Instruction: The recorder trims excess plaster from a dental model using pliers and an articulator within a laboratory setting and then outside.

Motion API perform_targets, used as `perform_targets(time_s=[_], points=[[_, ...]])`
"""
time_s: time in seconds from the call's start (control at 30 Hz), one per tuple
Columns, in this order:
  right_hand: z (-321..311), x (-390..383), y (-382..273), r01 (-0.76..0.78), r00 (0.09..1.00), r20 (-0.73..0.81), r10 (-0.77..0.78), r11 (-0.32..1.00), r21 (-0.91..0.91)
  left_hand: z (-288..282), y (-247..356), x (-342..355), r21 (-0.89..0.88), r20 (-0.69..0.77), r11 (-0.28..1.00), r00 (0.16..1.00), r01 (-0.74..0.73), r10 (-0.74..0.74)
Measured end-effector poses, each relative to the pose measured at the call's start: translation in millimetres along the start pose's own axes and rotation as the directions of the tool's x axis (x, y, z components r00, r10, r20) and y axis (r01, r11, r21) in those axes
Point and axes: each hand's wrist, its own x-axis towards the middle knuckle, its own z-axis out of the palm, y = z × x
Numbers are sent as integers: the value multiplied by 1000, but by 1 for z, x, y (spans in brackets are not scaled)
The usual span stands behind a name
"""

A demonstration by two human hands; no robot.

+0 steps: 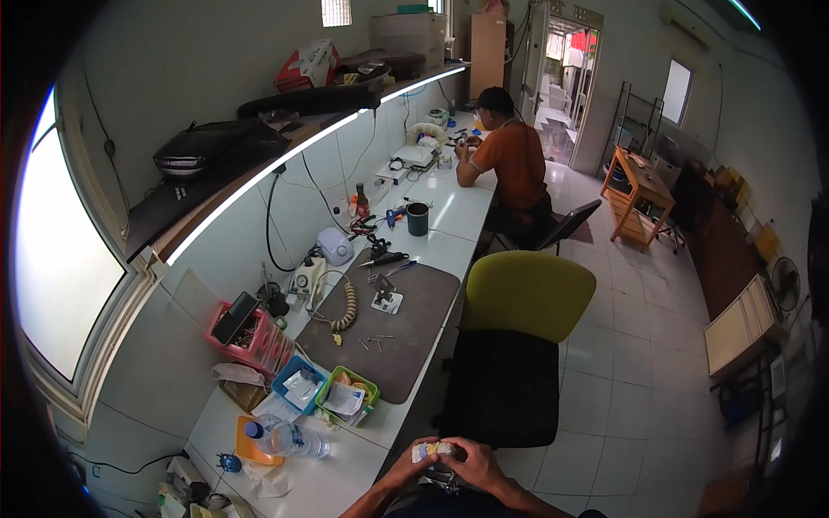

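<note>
Two bare hands come up from the lower edge of the head view I am watching from afar, and both have hold of one small pale piece with a yellowish patch. I see the left hand with its fingers curled in and closed on the left end, while the right hand has thumb and fingers closed at the other end; the exact fingertip contact is too small for me to make out. The piece sits just off the edge of the white table, in front of the black seat of a chair with a green back. On the table to my left, a clear bottle lies tilted across an orange tray, near a blue basket and a green basket, both holding packets. Beyond them I see a grey mat bearing a few thin metal bits and a coiled cord. Further along, a person in an orange shirt sits at the same table.
</note>
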Motion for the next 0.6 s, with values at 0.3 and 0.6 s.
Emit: perform_targets(time_s=[0.3, 0.6], points=[[-62, -9, 37, -173, 981, 126, 148, 962, 211, 54, -2, 26, -204, 42, 972, 993, 119, -112], [-186, -46, 138, -362, 932, 112, 345, 904, 226, 148, -71, 75, -401, -32, 901, 981, 163, -192]])
